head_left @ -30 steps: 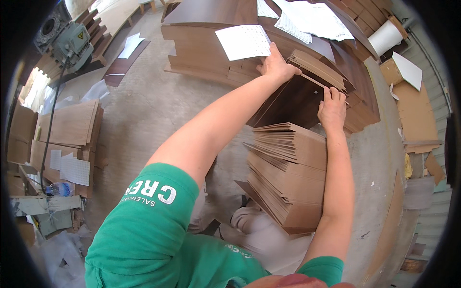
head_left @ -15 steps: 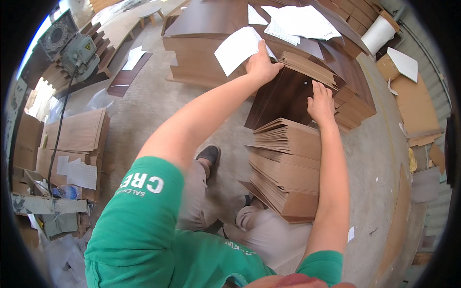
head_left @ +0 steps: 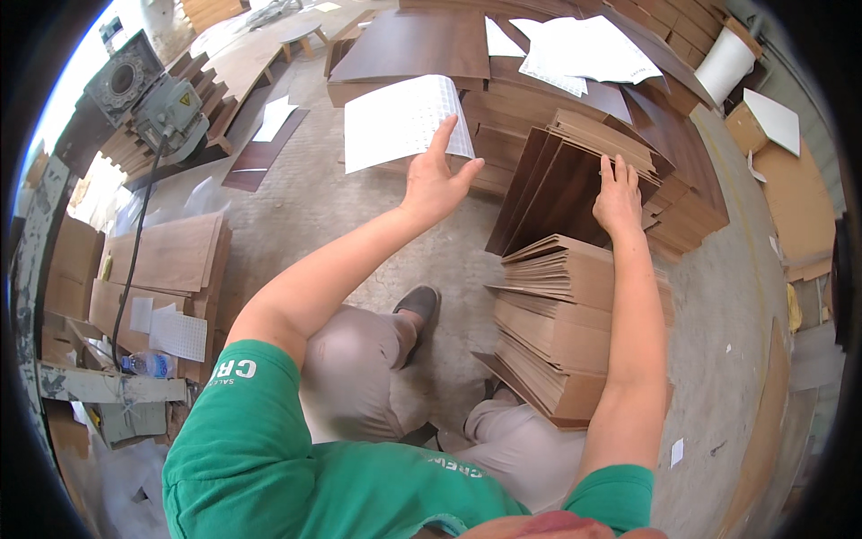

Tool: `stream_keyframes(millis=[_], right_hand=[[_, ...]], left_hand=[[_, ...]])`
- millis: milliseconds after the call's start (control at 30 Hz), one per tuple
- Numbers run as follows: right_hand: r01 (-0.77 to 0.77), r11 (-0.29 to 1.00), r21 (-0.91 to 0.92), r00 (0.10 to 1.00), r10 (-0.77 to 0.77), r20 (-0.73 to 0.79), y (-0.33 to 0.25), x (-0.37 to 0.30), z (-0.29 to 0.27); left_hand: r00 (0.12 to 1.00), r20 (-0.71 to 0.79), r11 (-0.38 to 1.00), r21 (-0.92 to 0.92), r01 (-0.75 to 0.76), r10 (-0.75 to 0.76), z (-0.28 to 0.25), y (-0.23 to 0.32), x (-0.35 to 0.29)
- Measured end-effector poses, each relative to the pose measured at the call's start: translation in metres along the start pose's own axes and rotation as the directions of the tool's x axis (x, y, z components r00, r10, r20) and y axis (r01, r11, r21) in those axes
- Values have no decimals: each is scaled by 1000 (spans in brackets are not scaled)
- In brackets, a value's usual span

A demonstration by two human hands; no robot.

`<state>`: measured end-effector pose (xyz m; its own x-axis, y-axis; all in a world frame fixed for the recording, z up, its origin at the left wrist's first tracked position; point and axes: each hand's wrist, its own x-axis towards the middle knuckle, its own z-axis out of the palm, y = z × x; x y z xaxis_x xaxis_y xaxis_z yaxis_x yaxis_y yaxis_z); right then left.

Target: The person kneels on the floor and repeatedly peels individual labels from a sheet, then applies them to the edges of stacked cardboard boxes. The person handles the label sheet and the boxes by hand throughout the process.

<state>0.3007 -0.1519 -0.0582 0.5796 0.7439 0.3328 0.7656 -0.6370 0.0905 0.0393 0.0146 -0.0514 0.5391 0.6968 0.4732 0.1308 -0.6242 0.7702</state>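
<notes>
My left hand [head_left: 437, 182] holds a white sheet with a printed grid [head_left: 400, 121], like a sheet of labels. Its index finger and thumb stick out apart, while the other fingers are hidden at the sheet's edge. My right hand [head_left: 620, 199] lies with outstretched fingers against the upper edge of a dark brown panel [head_left: 567, 193]. This panel leans among several others, slightly fanned at their left edges. Nearer to me stands a row of brown boards [head_left: 575, 337], packed on edge with the left ends spread, beside my right forearm.
Stacked wood-look panels [head_left: 413, 45] stand at the back, with loose white papers [head_left: 588, 49] on top. A grey motor unit [head_left: 162, 103] with a black cable is at far left. More boards [head_left: 162, 256], a plastic bottle [head_left: 148, 364] and a cardboard sheet [head_left: 795, 207] lie around.
My left hand has moved away from the panels to the left, carrying the sheet. The leaning panels now show several separated left edges. My right hand stays at their upper edge.
</notes>
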Motion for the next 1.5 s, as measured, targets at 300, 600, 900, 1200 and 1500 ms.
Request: stream_keyframes(millis=[300,600,900,1200,1500], right_hand=[[9,972,236,983,-51,176,5,-1,-65],[-20,182,983,990,-137,46,-47,-16,-142],[-1,-134,991,952,-304,-40,-68,-25,-156],[77,42,996,972,-227,-66,-81,-30,-153],[-84,-2,996,966,-246,81,-77,-24,-145]], left_hand=[[996,-11,988,-127,-89,88,-4,20,-4],[992,125,806,-590,45,36,-44,79,2],[946,290,766,-638,79,145,-52,100,-5],[977,208,882,-467,59,45,-54,99,-2],[902,388,764,-519,382,-187,-55,86,9]])
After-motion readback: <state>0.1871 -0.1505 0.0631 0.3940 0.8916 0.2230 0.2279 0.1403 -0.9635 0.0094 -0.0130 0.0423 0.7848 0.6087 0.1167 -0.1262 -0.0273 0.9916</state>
